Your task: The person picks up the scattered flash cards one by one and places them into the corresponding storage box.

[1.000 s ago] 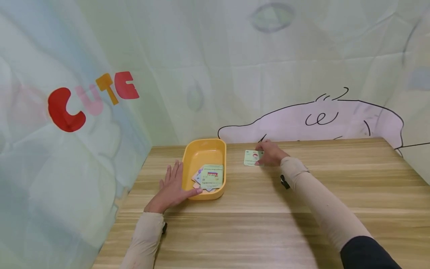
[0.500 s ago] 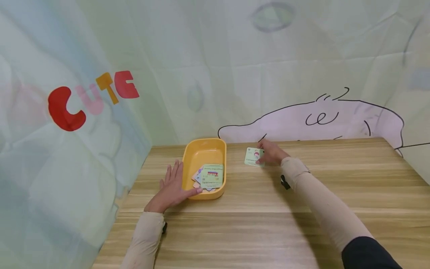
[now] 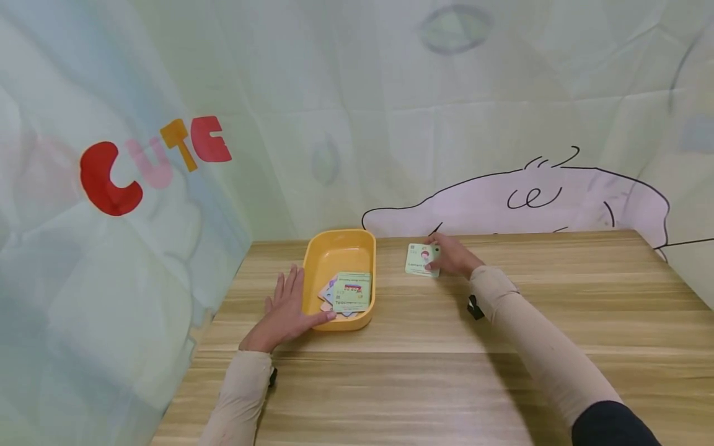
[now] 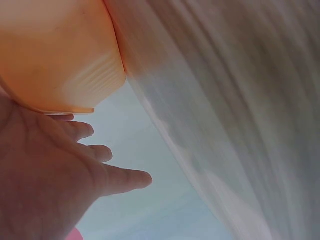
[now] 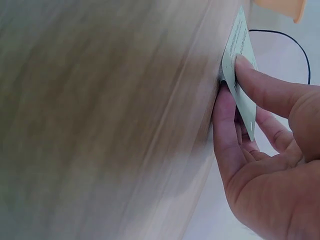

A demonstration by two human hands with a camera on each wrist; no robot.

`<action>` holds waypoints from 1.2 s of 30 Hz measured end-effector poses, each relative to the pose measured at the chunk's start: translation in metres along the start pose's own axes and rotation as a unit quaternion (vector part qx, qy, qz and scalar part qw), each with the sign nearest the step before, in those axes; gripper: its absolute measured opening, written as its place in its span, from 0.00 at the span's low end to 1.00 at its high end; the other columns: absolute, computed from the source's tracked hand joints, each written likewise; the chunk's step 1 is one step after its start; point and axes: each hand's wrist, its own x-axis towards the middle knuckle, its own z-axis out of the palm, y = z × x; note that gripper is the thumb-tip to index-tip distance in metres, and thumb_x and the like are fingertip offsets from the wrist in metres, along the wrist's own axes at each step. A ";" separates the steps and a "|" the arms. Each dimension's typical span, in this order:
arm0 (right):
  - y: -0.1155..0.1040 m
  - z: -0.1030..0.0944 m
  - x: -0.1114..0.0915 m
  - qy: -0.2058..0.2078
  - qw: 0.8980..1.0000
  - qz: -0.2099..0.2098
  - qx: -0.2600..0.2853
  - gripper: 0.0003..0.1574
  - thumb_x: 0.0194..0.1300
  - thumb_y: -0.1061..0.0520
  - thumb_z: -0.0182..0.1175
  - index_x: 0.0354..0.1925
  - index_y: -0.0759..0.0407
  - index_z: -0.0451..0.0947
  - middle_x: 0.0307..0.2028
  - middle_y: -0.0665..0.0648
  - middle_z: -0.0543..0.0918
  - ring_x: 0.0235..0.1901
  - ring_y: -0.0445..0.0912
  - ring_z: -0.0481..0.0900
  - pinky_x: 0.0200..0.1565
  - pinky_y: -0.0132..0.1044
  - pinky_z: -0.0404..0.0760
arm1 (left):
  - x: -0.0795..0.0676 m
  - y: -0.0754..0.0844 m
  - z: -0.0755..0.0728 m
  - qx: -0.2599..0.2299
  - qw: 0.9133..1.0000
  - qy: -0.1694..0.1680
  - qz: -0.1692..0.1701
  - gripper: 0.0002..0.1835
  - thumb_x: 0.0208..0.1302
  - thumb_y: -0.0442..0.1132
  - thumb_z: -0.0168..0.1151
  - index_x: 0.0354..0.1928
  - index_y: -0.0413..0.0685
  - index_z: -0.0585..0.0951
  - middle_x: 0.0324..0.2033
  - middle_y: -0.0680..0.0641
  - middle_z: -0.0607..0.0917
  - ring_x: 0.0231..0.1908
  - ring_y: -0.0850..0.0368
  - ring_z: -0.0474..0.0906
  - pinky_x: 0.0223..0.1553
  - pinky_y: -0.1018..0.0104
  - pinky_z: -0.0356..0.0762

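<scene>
A pale green picture card (image 3: 418,259) with a small cartoon figure is at the far side of the wooden table. My right hand (image 3: 453,256) pinches its right side; in the right wrist view the thumb (image 5: 267,90) lies on the card's face and fingers reach beneath it, the card tilted up off the wood. On the left, my left hand (image 3: 284,313) rests with straight, spread fingers against the side of a yellow tray (image 3: 372,260), its thumb over the near rim. Inside lie several cards, a green one (image 3: 351,291) on top.
The wooden table (image 3: 446,384) ends at a fabric backdrop (image 3: 312,93) with a line drawing just beyond the card. Coloured letters (image 3: 111,186) show on the backdrop at the left. The tray stands left of the card.
The card has turned slightly and more of its face shows from under my right fingers, which have shifted on it a little. My left hand and the tray have stayed put.
</scene>
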 end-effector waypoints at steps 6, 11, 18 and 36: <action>0.003 -0.001 -0.001 -0.015 0.998 0.010 0.063 0.32 0.69 0.67 0.62 0.68 0.60 0.68 0.66 0.69 0.69 0.57 0.57 0.73 0.60 0.50 0.77 | 0.001 -0.002 0.001 0.002 1.000 -0.006 -0.003 0.73 0.49 0.79 0.63 0.81 0.44 0.36 0.81 0.40 0.34 0.78 0.35 0.24 0.68 0.20 0.33; 0.005 -0.003 -0.002 -0.031 0.992 0.013 0.122 0.31 0.71 0.70 0.59 0.69 0.60 0.67 0.62 0.69 0.69 0.50 0.54 0.77 0.45 0.40 0.86 | 0.001 -0.002 0.001 0.004 1.000 -0.004 -0.003 0.73 0.50 0.78 0.64 0.81 0.44 0.35 0.81 0.40 0.34 0.78 0.35 0.24 0.67 0.20 0.33; 0.002 -0.005 -0.007 -0.033 0.990 0.012 0.135 0.32 0.71 0.70 0.59 0.70 0.58 0.67 0.61 0.69 0.68 0.50 0.55 0.78 0.43 0.41 0.87 | 0.001 -0.001 0.001 0.002 1.000 -0.003 -0.003 0.71 0.52 0.74 0.66 0.81 0.43 0.36 0.81 0.40 0.34 0.78 0.35 0.24 0.67 0.20 0.33; -0.009 -0.004 -0.025 -0.008 0.988 -0.013 0.156 0.32 0.70 0.67 0.62 0.69 0.61 0.69 0.56 0.68 0.72 0.43 0.53 0.81 0.41 0.41 0.87 | 0.001 -0.001 0.001 0.004 1.000 -0.002 -0.003 0.73 0.50 0.76 0.65 0.81 0.44 0.35 0.81 0.41 0.34 0.78 0.35 0.24 0.68 0.21 0.32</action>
